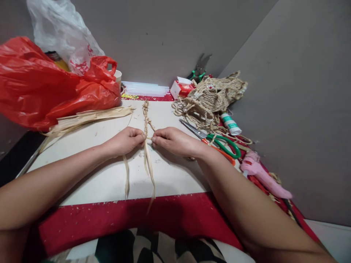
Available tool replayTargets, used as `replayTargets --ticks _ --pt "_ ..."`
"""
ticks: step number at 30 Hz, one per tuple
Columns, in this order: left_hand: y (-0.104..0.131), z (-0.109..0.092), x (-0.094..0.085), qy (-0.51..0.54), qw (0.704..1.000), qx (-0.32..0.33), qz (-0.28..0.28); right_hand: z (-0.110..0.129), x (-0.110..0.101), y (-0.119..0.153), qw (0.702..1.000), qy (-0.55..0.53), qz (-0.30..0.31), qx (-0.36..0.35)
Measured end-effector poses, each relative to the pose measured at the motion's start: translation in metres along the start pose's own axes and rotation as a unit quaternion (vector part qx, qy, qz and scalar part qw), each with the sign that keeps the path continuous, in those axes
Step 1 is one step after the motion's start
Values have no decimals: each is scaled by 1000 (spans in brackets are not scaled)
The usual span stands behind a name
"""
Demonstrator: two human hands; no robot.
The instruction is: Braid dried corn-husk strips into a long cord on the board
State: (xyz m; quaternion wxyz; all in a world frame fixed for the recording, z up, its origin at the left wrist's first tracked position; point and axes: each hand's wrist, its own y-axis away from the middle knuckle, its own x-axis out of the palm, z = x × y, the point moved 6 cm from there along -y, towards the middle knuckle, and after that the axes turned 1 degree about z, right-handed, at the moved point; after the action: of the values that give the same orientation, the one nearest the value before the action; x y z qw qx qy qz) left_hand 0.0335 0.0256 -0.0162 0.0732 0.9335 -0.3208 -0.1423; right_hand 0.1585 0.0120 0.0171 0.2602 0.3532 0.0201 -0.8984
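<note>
A braid of dry, straw-coloured plant fibre runs down the middle of the white board, its loose strands hanging toward me. My left hand pinches the braid at its lower end, fingertips closed on the fibre. Just right of it, my right hand pinches a thin strand that stretches between the two hands. A short knotted side piece sticks out above my right fingertips. Another loose strand hangs below my left hand. The fingertips partly hide the spot where the strands meet.
Flat dry strips and a red plastic bag lie left. At right are coiled braided cord, scissors, a thread spool and a pink glue gun. Clear sticks and a tissue box stand behind.
</note>
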Motion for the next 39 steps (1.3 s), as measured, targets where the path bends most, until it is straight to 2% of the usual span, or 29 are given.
replayTargets --ticks 2,4,6,8,10,14,16,19,21,24,26,27,28,29,31,32,33,35,37,39 --pt "-1 -1 -1 -44 999 26 -11 -1 6 1 995 -92 32 33" --pt "-1 -1 -2 -72 996 44 -23 0 18 1 974 -208 55 68" --pt "-1 -1 -2 -76 995 49 -30 1 29 1 955 -277 44 95" --pt "1 -1 0 -47 998 46 -24 3 37 2 956 -272 5 110" --pt "2 1 3 -1 999 32 -15 5 42 4 965 -231 -30 116" --pt "5 4 6 77 997 -9 -14 10 49 8 986 -120 -42 111" --pt "6 4 6 103 994 -19 -23 14 47 8 994 2 -66 91" --pt "8 4 8 137 990 -33 -18 24 44 11 975 188 -106 56" --pt "9 2 9 154 987 -41 -6 33 44 15 962 256 -87 43" --pt "11 -1 8 164 985 -47 -2 48 46 26 961 274 31 -10" --pt "12 -4 5 168 985 -43 -4 56 41 33 968 222 102 -54" --pt "12 -5 4 171 984 -40 -4 57 32 35 977 179 96 -61" --pt "12 -7 3 174 984 -37 -1 56 21 34 988 133 62 -57" --pt "12 -8 2 176 984 -35 2 51 8 31 995 87 -1 -42" --pt "12 -8 1 178 983 -34 10 36 -12 25 992 9 -126 -11" --pt "11 -9 2 178 983 -34 14 28 -14 20 988 -31 -151 -2" --pt "11 -9 2 178 983 -34 15 21 -9 14 987 -79 -141 4" --pt "11 -8 3 173 984 -34 16 9 10 1 978 -200 -48 23" --pt "10 -7 4 167 985 -34 17 2 29 -5 952 -299 41 47" --pt "10 -5 4 158 987 -34 20 -2 35 -8 937 -335 76 58"
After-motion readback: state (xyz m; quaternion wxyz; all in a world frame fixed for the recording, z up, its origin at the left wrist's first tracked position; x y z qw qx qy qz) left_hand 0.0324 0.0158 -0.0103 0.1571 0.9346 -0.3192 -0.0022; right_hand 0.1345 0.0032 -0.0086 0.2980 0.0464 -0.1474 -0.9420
